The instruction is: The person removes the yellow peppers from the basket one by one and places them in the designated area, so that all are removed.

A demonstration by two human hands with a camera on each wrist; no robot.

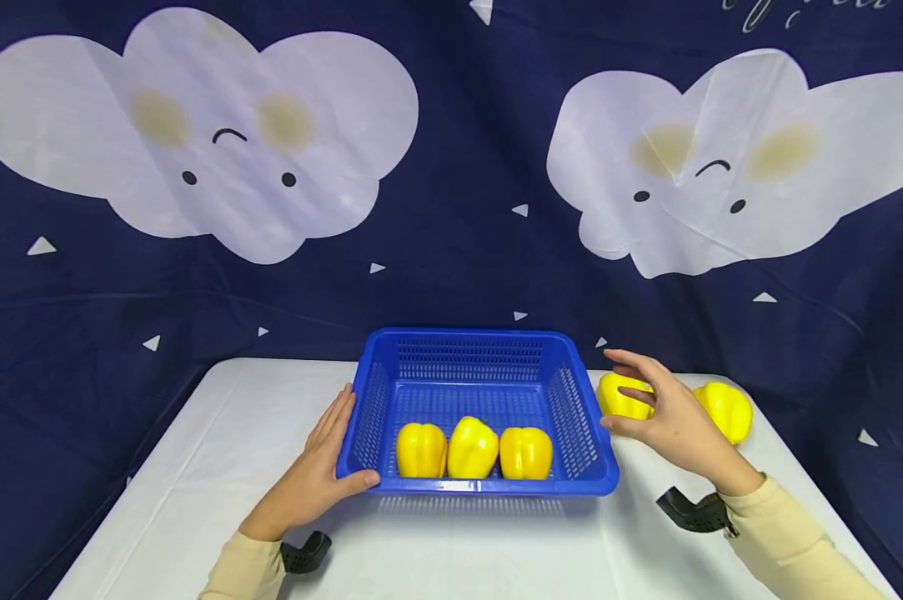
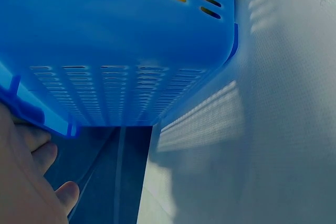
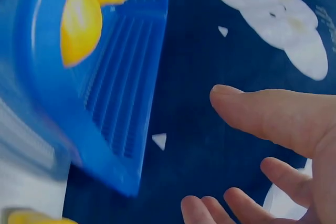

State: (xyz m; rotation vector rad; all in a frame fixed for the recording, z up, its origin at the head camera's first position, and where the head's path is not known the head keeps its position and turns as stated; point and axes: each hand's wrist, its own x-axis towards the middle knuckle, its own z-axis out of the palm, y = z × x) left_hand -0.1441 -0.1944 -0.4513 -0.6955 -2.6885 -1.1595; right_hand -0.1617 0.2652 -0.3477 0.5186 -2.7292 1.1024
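Observation:
My left hand (image 1: 312, 471) rests against the left side of a blue perforated plastic basket (image 1: 477, 485), its fingers straight along the rim and its thumb on the front corner. In the left wrist view, its fingertips (image 2: 46, 156) show beside the rim. Three yellow bell peppers (image 1: 421, 450) sit in a row along the basket's front wall. My right hand (image 1: 676, 421) hovers right of the basket, thumb and fingers spread, holding nothing. Behind its fingers, a yellow bell pepper (image 1: 618, 397) is partly hidden; another yellow bell pepper (image 1: 727, 412) lies further right.
The basket stands on a white-covered table (image 1: 451, 554). Directly behind the table hangs a dark blue cloth (image 1: 466, 250) printed with white clouds and triangles. A black wrist mount (image 1: 694, 510) sticks out from the right sleeve, and another black mount (image 1: 307, 553) from the left.

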